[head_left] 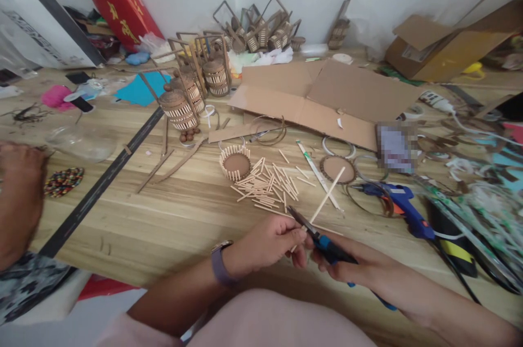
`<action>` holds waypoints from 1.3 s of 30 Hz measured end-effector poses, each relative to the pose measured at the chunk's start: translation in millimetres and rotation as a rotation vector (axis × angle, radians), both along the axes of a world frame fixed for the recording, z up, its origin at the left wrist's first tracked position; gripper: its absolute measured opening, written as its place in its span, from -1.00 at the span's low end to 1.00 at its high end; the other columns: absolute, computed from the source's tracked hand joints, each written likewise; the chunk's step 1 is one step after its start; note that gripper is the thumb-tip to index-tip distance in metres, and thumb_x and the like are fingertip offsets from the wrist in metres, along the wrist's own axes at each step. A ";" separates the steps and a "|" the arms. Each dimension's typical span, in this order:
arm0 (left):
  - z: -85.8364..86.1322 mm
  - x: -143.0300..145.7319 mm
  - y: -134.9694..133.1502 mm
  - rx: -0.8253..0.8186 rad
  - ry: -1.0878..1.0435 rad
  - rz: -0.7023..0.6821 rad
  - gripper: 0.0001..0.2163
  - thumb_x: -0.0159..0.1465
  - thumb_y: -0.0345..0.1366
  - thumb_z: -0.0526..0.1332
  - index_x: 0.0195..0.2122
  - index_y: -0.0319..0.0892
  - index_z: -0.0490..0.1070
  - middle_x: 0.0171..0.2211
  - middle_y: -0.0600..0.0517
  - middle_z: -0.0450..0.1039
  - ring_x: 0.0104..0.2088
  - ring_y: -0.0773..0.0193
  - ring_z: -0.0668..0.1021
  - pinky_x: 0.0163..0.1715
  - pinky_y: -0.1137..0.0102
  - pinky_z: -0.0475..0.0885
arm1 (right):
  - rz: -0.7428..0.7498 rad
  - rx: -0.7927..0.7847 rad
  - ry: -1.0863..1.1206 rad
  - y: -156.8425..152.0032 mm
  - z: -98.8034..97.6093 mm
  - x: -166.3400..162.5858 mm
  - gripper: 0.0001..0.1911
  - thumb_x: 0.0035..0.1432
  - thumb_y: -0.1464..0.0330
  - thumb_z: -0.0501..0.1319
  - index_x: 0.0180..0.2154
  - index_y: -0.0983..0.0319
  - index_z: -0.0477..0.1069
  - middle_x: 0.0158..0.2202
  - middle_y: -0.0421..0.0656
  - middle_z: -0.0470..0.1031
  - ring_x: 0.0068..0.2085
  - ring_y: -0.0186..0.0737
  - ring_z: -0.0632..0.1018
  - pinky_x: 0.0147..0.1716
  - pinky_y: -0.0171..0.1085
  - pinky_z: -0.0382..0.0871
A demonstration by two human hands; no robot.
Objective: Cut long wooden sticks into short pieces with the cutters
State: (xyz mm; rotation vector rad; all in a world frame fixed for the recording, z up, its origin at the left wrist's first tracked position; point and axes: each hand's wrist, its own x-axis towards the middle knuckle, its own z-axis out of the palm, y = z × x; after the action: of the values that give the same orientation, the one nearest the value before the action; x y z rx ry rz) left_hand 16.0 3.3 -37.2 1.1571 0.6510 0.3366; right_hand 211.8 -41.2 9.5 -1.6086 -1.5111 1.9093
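Observation:
Low in the head view, my left hand (281,241) pinches a thin pale wooden stick (327,194) that slants up to the right. My right hand (347,265) is wrapped round a pair of pliers-like cutters (333,249) with blue-and-black handles, their jaws beside the stick close to my left fingertips. Just beyond lies a loose pile of short cut sticks (269,186). Behind the pile stands a small round basket base (237,164) ringed with upright sticks. A second round brown base (338,169) sits to the right, without uprights.
A blue glue gun (402,205) lies at right near a cluttered heap of strips. Flat cardboard (343,96) covers the table's back middle. Finished small baskets (180,107) with tall handles stand back left. Another person's arm (20,200) rests at the left edge, near colourful beads (64,181).

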 end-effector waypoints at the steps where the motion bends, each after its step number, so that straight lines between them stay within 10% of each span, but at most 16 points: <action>1: 0.2 0.1 -0.2 0.002 0.006 0.001 -0.50 0.20 0.20 0.09 -0.38 -0.23 0.34 -0.53 0.03 0.39 -0.52 0.33 0.44 -0.40 0.40 0.33 | -0.004 -0.010 0.007 -0.1 0.5 0.1 -0.50 -0.05 0.33 0.15 0.00 0.17 0.45 -0.21 -0.16 0.47 -0.17 -0.11 0.42 -0.20 -0.23 0.32; 19: -0.7 -0.5 -1.1 0.041 0.021 0.000 -0.51 0.24 0.19 0.05 -0.37 -0.21 0.34 -0.59 0.09 0.33 -0.57 0.37 0.36 -0.46 0.44 0.28 | 0.033 0.173 -0.094 -1.3 -17.8 1.7 -0.69 -0.02 0.35 0.14 -0.18 0.21 0.46 -0.24 -0.13 0.50 -0.19 -0.08 0.45 -0.15 -0.15 0.33; 24: 4.6 -5.8 6.6 0.108 0.030 0.194 -0.62 0.30 0.05 0.05 -0.36 -0.20 0.32 -0.60 0.10 0.34 -0.54 0.35 0.39 -0.42 0.44 0.30 | -0.014 0.174 -0.055 2.3 -5.4 6.2 -0.70 0.06 0.23 0.19 -0.17 0.20 0.46 -0.19 -0.11 0.54 -0.12 -0.03 0.52 -0.09 -0.12 0.39; 29: 5.3 -10.1 12.3 0.262 0.204 0.293 -0.71 0.36 -0.09 0.00 -0.35 -0.18 0.33 -0.61 0.12 0.34 -0.54 0.34 0.40 -0.44 0.45 0.28 | -0.146 0.614 -0.392 7.1 -10.7 13.0 -0.75 0.20 0.16 0.09 -0.25 0.17 0.40 -0.30 -0.07 0.55 -0.26 -0.03 0.56 -0.24 -0.11 0.44; 33: 4.1 -7.7 7.0 0.520 0.412 0.178 -0.72 0.39 -0.19 -0.02 -0.43 -0.16 0.30 -0.54 0.09 0.41 -0.49 0.32 0.44 -0.42 0.44 0.25 | -0.129 1.112 -0.485 19.1 -22.2 3.5 -0.87 0.25 0.33 0.07 -0.18 0.17 0.34 0.08 0.06 0.44 0.07 0.03 0.48 -0.03 -0.08 0.38; 39: 4.6 -5.5 2.6 1.032 0.776 0.108 -0.74 0.41 -0.32 -0.07 -0.30 -0.17 0.39 -0.33 -0.08 0.53 -0.32 0.15 0.53 -0.34 0.34 0.28 | 0.033 1.174 -0.754 32.0 -44.7 -16.8 -0.88 0.23 0.38 0.08 -0.19 0.19 0.35 -0.29 -0.04 0.52 -0.26 -0.02 0.54 -0.32 -0.18 0.37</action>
State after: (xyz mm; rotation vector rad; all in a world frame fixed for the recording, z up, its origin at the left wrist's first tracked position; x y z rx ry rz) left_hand 10.5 5.9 -32.6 2.2923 1.2879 0.3118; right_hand 195.0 -9.2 -35.3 -1.6200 -2.2240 0.0884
